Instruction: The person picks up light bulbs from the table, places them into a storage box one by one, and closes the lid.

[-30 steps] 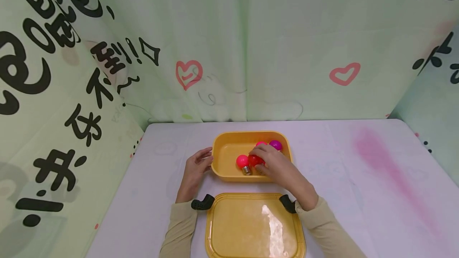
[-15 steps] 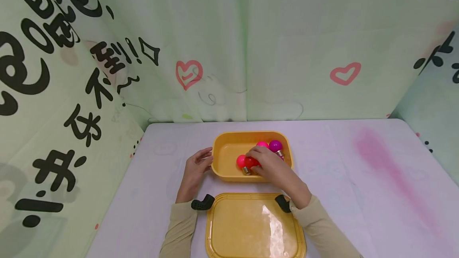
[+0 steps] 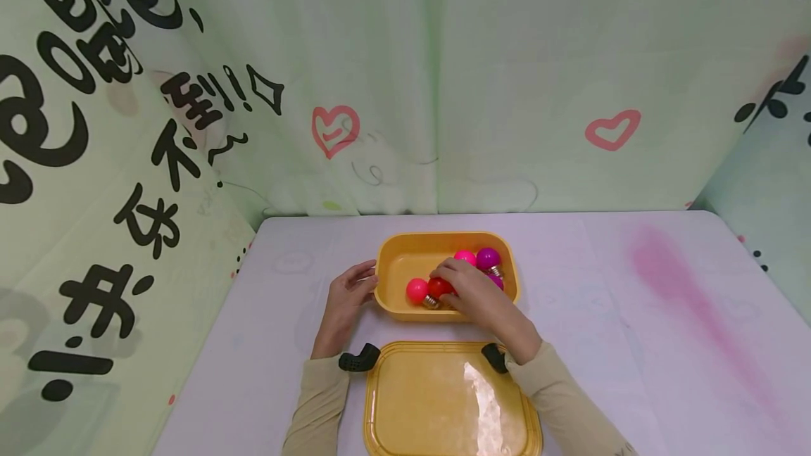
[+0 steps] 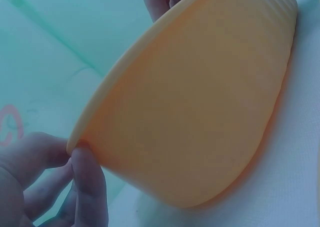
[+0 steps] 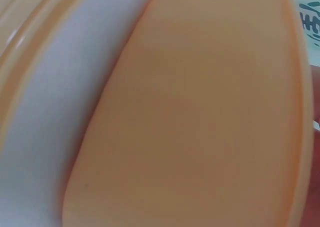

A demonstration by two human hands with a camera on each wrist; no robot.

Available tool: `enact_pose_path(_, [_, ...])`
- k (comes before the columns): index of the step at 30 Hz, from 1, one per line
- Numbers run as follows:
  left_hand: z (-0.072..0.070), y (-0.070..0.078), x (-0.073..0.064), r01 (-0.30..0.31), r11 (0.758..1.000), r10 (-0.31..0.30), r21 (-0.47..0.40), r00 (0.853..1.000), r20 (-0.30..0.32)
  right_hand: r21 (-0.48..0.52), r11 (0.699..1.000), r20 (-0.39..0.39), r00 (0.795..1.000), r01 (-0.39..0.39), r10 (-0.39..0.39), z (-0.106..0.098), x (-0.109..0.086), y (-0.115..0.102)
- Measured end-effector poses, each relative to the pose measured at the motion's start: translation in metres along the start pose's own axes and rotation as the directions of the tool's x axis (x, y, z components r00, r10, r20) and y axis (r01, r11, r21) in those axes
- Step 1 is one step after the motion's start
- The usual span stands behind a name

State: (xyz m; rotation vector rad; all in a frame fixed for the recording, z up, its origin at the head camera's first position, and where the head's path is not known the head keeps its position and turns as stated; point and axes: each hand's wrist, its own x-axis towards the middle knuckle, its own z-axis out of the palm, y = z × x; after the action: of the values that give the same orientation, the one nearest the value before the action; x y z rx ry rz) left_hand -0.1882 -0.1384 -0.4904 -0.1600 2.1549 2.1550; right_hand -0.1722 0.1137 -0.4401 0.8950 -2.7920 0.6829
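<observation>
A yellow plastic box (image 3: 394, 264) stands on the table with several toy light bulbs in its right half. My left hand (image 3: 342, 301) pinches the box's left rim; in the left wrist view the thumb and a finger meet at that rim (image 4: 80, 132). Inside the box, my right hand (image 3: 479, 295) grips a red bulb (image 3: 438, 288), its base hidden by the fingers. Left of it lies a pink bulb (image 3: 416, 290) with a silver screw base. Behind are another pink bulb (image 3: 465, 257) and a purple bulb (image 3: 488, 257). A second purple bulb (image 3: 497, 281) shows beside the right hand.
In front of the box, between the forearms, lies a flat yellow lid (image 3: 437, 400). The white tabletop (image 3: 589, 343) has a pink stain on its right side. Printed curtains (image 3: 507, 90) hang behind and at both sides.
My right hand has shifted left with the red bulb, and the pink bulb beside it has moved left and turned. More of the purple bulbs shows. My left hand stays at the rim.
</observation>
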Motion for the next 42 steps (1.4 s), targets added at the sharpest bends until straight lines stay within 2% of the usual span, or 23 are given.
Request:
enact_pose_path(13, [0.002, -0.001, 0.000, -0.002, 0.999, 0.003, 0.032, 1.000, -0.019, -0.003, 1.000, 0.010, 1.000, -0.027, 0.027, 0.010, 0.006, 0.002])
enact_pose_path(24, [0.002, 0.000, 0.001, 0.003, 0.999, -0.003, 0.042, 1.000, -0.013, -0.021, 1.000, -0.008, 1.000, -0.012, 0.012, 0.011, 0.009, 0.003])
enact_pose_path(28, [0.002, 0.000, 0.001, 0.010, 0.999, -0.009, 0.051, 1.000, -0.022, -0.027, 1.000, -0.012, 1.000, -0.010, 0.009, 0.011, 0.008, 0.003])
enact_pose_path(35, [0.002, 0.000, 0.002, 0.022, 0.999, -0.021, 0.049, 1.000, -0.022, -0.074, 0.996, -0.056, 0.997, 0.048, -0.052, 0.006, 0.005, 0.004])
enact_pose_path(36, [0.003, 0.003, 0.000, 0.025, 0.998, -0.025, 0.049, 1.000, -0.017, -0.077, 0.996, -0.056, 0.997, 0.049, -0.053, 0.005, 0.005, 0.004])
enact_pose_path(42, [0.003, 0.003, -0.001, 0.017, 0.999, -0.016, 0.039, 1.000, -0.021, -0.062, 0.998, -0.027, 0.999, 0.016, -0.018, -0.002, 0.001, 0.001])
